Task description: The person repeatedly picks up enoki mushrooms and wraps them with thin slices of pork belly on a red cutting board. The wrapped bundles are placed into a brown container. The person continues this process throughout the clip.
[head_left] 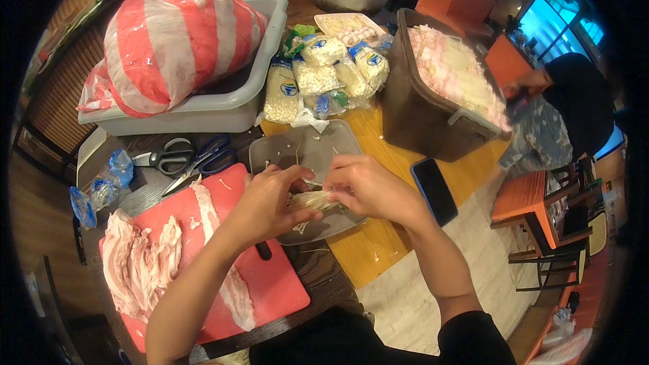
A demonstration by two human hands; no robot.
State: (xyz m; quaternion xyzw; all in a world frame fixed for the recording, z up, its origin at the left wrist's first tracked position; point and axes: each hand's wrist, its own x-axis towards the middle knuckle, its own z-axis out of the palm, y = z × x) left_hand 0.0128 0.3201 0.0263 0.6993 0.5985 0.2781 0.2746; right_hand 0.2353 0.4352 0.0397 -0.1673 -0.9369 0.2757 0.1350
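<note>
My left hand (274, 204) and my right hand (357, 184) are both closed on a small bundle of enoki mushrooms (312, 201), held over a grey plastic tray (267, 152). Loose mushroom bits lie in the tray. Under my left forearm is a red cutting board (287, 284). It carries a heap of thin raw meat slices (135, 260) at its left, and one long strip of meat (236, 297) stretches across it, partly hidden by my forearm.
Two pairs of scissors (177, 155) lie left of the tray. Packed enoki bags (318, 74) pile up behind it. A brown bin (422, 118) full of wrapped rolls and a phone (434, 190) stand right. A striped bag (182, 40) fills a grey tub (203, 111). Someone (547, 128) sits far right.
</note>
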